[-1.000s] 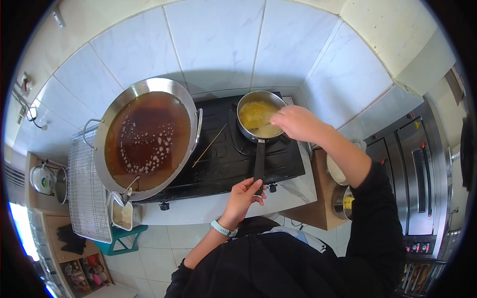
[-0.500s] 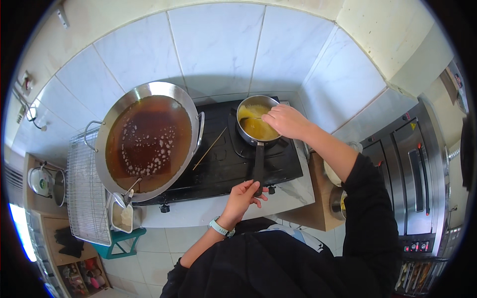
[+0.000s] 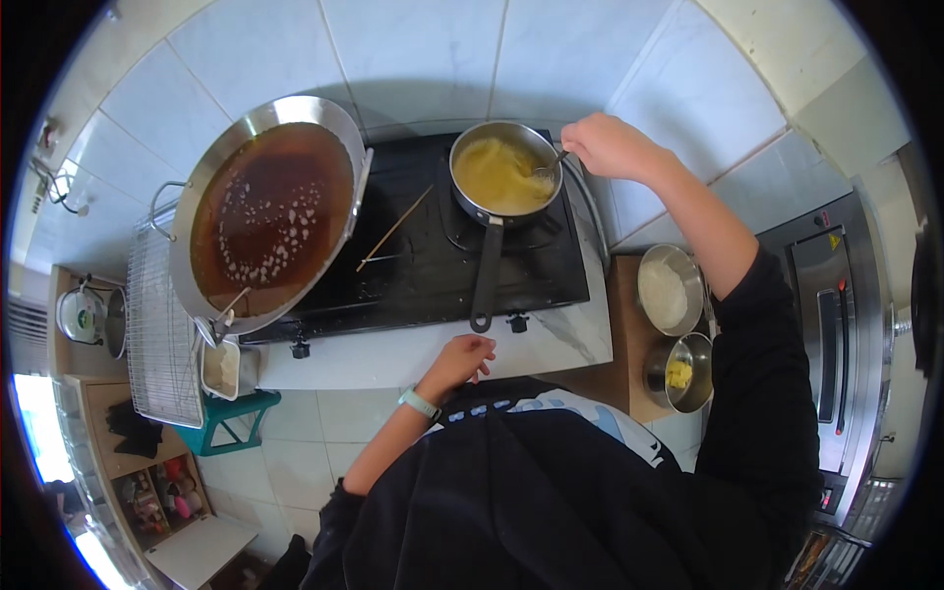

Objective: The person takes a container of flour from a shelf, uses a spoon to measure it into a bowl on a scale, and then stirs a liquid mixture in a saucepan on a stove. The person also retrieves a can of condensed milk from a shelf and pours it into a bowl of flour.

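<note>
A small saucepan point(image 3: 476, 205) of frothy yellow liquid point(image 3: 489, 175) stands on the right side of the black gas stove point(image 3: 413, 285). At its right rim, my right hand point(image 3: 618, 146) is closed on the handle of a thin metal utensil point(image 3: 558, 161), which dips into the liquid; its lower end is too blurred to name. My left hand point(image 3: 460, 361) holds nothing, its fingers loosely bent and apart, over the counter's front edge. It is just below the end of the saucepan's black handle point(image 3: 486, 275), not touching it.
A wide metal wok point(image 3: 346, 116) of brown oil covers the stove's left side. A thin wooden stick point(image 3: 395, 226) lies beside it. At left are a wire rack point(image 3: 162, 324) and a metal tin point(image 3: 246, 366). Bowls of white powder point(image 3: 664, 295) and yellow pieces point(image 3: 678, 374) stand at right.
My left hand has let go of the saucepan handle and drawn back toward me. My right hand has moved from over the saucepan to its right rim. The whole view has shifted.
</note>
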`<state>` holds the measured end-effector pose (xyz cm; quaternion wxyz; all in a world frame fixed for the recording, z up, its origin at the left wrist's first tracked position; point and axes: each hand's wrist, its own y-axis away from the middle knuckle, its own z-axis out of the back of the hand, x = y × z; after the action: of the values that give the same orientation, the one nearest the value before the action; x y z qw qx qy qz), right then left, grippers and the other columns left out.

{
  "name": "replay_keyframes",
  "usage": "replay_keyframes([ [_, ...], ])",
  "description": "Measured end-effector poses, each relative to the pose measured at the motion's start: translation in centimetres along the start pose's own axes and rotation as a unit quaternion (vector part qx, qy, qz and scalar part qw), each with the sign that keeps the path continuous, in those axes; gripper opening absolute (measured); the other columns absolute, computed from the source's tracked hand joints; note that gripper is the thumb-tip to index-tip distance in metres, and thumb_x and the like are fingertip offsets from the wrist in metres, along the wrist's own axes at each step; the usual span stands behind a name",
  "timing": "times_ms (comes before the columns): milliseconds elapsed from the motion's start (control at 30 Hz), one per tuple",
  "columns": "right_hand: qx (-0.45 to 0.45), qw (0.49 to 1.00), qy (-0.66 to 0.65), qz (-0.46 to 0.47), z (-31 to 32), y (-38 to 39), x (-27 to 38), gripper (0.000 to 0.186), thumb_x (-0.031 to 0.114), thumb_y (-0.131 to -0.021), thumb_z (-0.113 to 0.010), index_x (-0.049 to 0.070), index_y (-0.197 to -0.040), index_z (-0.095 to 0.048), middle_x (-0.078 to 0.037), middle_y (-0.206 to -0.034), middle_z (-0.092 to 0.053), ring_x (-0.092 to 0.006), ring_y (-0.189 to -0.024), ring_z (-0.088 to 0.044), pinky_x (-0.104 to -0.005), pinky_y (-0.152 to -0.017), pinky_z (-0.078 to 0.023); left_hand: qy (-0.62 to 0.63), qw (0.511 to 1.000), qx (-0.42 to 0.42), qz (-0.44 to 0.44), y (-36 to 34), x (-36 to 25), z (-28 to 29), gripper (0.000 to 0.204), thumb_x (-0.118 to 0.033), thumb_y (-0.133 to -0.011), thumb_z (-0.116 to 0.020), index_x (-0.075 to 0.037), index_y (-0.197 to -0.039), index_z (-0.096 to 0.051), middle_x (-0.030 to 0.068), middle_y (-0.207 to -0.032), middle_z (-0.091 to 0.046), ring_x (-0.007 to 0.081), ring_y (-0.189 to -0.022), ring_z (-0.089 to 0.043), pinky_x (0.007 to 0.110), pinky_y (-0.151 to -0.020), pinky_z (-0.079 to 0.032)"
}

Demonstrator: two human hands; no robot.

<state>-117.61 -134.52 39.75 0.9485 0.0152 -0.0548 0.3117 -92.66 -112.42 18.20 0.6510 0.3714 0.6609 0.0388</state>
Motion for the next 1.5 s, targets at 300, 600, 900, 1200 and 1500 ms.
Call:
replay_keyframes([
  [300,0.015,0.995,-0.1,0.013,-2.7,0.2,4.6,0.019,0.017,-0.086,-0.05,0.002,-0.08,-0.06,-0.019,-0.077,-0.062,-0.0371,-0.075,-0.06,-0.0458,-0.066,-0.047,0.105,0.993,-0.061,-0.001,-5.8,3.4,-5.6,0.034,-0.026,-0.094,-0.05,0.007,-0.096,-0.055,0.0145,-0.093,-0.062,0.0197,-0.074,-0.063,0.028,-0.056,-0.048],
  [600,-0.101,0.994,-0.028,-0.013,-4.1,-2.5,0.7,0.02,0.014,-0.085,-0.049,-0.001,-0.076,-0.058,-0.02,-0.071,-0.061,-0.0373,-0.071,-0.059,-0.0471,-0.066,-0.047,0.228,0.969,0.041,0.089,-3.8,1.9,-3.9,0.041,-0.036,-0.094,-0.049,0.004,-0.101,-0.056,0.0109,-0.091,-0.063,0.0144,-0.071,-0.059,0.024,-0.059,-0.045],
  [900,-0.178,0.973,-0.098,-0.112,-4.9,-1.3,-0.6,0.019,0.012,-0.08,-0.048,0.0,-0.077,-0.063,-0.021,-0.074,-0.061,-0.0399,-0.068,-0.058,-0.0441,-0.065,-0.047,0.269,0.961,0.059,-0.008,3.8,-3.8,0.0,0.049,-0.04,-0.095,-0.043,0.006,-0.103,-0.056,0.011,-0.085,-0.062,0.0155,-0.071,-0.061,0.024,-0.06,-0.047],
  [1200,-0.038,0.981,-0.123,-0.142,-2.7,-0.7,1.9,0.018,0.014,-0.077,-0.053,0.0,-0.075,-0.064,-0.018,-0.068,-0.062,-0.0343,-0.066,-0.061,-0.0397,-0.064,-0.048,0.235,0.969,-0.04,-0.056,8.8,-2.4,2.3,0.043,-0.035,-0.097,-0.041,0.005,-0.109,-0.054,0.0123,-0.088,-0.062,0.0179,-0.072,-0.061,0.026,-0.061,-0.047],
  [1500,-0.032,0.978,-0.164,-0.123,-4.4,-1.8,1.8,0.02,0.018,-0.075,-0.057,0.0,-0.079,-0.066,-0.02,-0.07,-0.062,-0.0357,-0.067,-0.061,-0.0379,-0.063,-0.049,0.272,0.955,-0.112,-0.04,12.3,0.2,3.8,0.042,-0.033,-0.096,-0.044,0.005,-0.107,-0.056,0.0117,-0.087,-0.063,0.0148,-0.07,-0.061,0.023,-0.059,-0.047],
])
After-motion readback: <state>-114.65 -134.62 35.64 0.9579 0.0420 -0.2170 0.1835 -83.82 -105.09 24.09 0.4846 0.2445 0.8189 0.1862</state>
